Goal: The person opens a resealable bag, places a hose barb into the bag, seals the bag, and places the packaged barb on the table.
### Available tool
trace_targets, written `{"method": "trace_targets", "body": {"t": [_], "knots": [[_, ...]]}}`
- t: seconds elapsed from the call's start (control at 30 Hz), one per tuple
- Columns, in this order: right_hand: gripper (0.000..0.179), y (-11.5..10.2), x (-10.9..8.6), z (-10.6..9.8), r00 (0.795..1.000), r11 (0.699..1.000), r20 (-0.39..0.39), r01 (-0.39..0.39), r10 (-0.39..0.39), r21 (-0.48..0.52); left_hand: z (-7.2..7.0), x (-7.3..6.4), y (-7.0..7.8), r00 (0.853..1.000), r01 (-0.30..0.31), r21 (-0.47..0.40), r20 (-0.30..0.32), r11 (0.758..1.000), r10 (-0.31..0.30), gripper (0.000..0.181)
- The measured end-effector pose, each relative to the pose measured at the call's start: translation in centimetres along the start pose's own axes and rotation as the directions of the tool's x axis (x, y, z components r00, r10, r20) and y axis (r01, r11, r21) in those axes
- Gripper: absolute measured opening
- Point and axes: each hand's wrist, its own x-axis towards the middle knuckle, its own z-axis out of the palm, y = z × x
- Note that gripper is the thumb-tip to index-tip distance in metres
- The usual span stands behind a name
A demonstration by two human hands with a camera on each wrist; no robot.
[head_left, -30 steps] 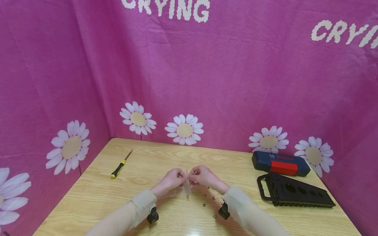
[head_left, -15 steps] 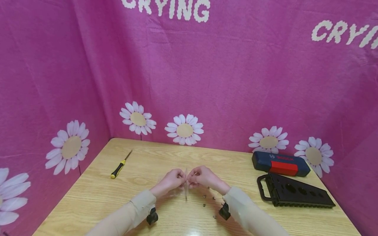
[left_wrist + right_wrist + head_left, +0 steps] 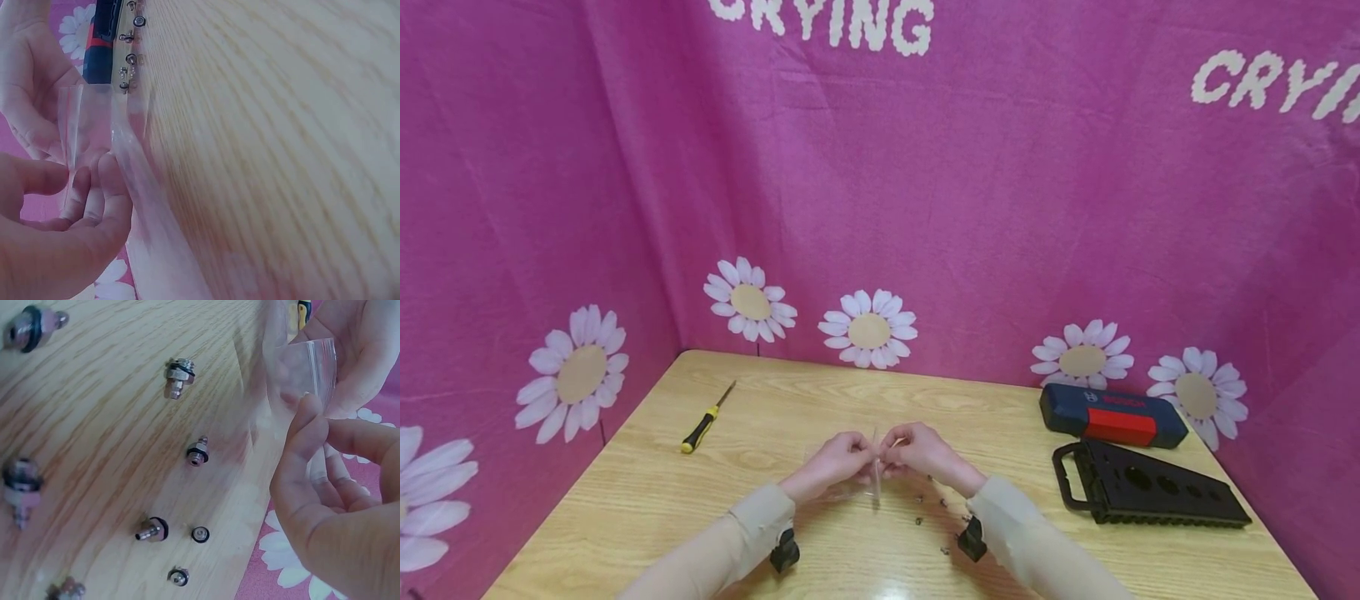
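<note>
A clear zip-top plastic bag (image 3: 156, 219) with a red line along its mouth hangs between both hands, over the middle of the table. My left hand (image 3: 833, 461) pinches one side of its mouth between thumb and fingers. On the other side, my right hand (image 3: 919, 451) pinches the mouth edge (image 3: 315, 369) with thumb and forefinger. Several small metal barbed fittings with black rings lie scattered on the wood near the right hand, among them one fitting (image 3: 181, 375) and another fitting (image 3: 198, 452). The lower part of the bag drapes toward the left hand.
A yellow-black screwdriver (image 3: 702, 429) lies at the left of the wooden table (image 3: 775, 387). At the right are a blue-red Bosch case (image 3: 1067, 408) and a black tool rack (image 3: 1157, 487) with a handle. A pink curtain (image 3: 970, 208) hangs behind.
The bag's mouth edge shifts and tilts slightly between the fingers. Both hands stay almost in place, still pinching it; the fittings have not moved.
</note>
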Motion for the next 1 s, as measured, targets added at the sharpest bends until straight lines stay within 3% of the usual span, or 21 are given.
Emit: {"method": "trace_targets", "body": {"t": [0.17,0.47,0.77,1.0], "knots": [[0.012,-0.10,-0.26,0.27,1.000,1.000,-0.025,0.014,-0.014,0.010,0.16,0.02,0.08,1.000,0.005,-0.002,-0.003,1.000,-0.005,0.017],[0.011,-0.25,-0.17,0.73,0.996,0.992,-0.083,0.013,-0.023,-0.123,0.33,0.19,0.16,0.999,-0.034,0.069,-0.040,0.997,0.037,0.011],[0.011,-0.17,0.04,0.55,0.998,0.996,-0.065,-0.024,0.019,-0.084,0.10,0.27,-0.07,0.992,-0.120,0.065,0.036,0.991,0.118,0.013],[0.011,-0.02,-0.05,0.48,0.999,0.999,-0.046,-0.006,0.004,-0.052,0.05,0.28,-0.26,0.990,-0.134,0.128,0.048,0.983,0.129,0.014]]}}
